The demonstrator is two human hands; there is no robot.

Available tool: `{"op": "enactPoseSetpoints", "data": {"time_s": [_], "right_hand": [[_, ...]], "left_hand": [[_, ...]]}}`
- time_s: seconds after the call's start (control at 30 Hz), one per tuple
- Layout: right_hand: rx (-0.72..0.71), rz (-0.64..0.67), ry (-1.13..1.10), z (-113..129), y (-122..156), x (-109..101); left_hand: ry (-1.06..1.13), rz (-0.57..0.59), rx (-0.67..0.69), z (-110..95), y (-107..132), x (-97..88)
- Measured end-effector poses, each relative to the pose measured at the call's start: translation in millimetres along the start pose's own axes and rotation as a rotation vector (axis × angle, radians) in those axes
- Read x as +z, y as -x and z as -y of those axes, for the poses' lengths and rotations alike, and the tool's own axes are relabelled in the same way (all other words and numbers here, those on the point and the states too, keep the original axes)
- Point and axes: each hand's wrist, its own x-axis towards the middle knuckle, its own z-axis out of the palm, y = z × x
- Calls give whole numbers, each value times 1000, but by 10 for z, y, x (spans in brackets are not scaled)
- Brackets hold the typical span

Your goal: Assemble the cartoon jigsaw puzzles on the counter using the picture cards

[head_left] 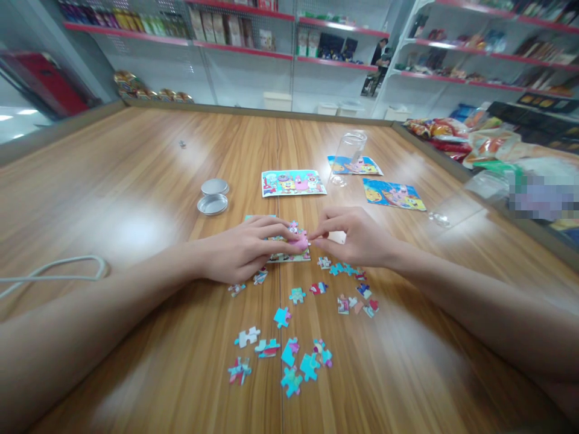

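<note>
My left hand (246,246) lies palm down with fingers stretched over a partly joined jigsaw puzzle (289,257), covering much of it. A pink character shows in the puzzle's right part. At that right edge, my right hand (355,235) pinches a small puzzle piece (310,242) between thumb and index finger, mostly hidden by the fingertips. Something white shows beneath the right palm. Loose puzzle pieces lie nearer me: a blue one (281,317), a red and white one (318,288), a pale one (247,337) and several others, some overlapping.
Beyond my hands lie a cartoon picture card (294,183) and two blue cards (394,194). Clear jars (351,147) rest near them. Two round metal lids (212,204) are left of centre. A cable (85,259) loops at left; bagged goods (493,144) line the right edge.
</note>
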Motion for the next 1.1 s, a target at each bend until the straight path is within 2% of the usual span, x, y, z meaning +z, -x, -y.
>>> {"op": "enactPoseSetpoints", "data": {"time_s": [0.17, 0.43, 0.6, 0.87, 1.1], "right_hand": [[-17, 75, 132, 6, 0, -17], [108, 333, 251, 54, -38, -359], [92, 435, 210, 123, -25, -290], [106, 427, 159, 128, -24, -133], [136, 311, 86, 40, -35, -26]], "left_hand": [[-51, 28, -1, -19, -3, 9], [-100, 51, -5, -25, -1, 12], [-101, 61, -7, -9, 4, 9], [-136, 89, -4, -14, 11, 11], [-147, 102, -23, -32, -1, -9]]}}
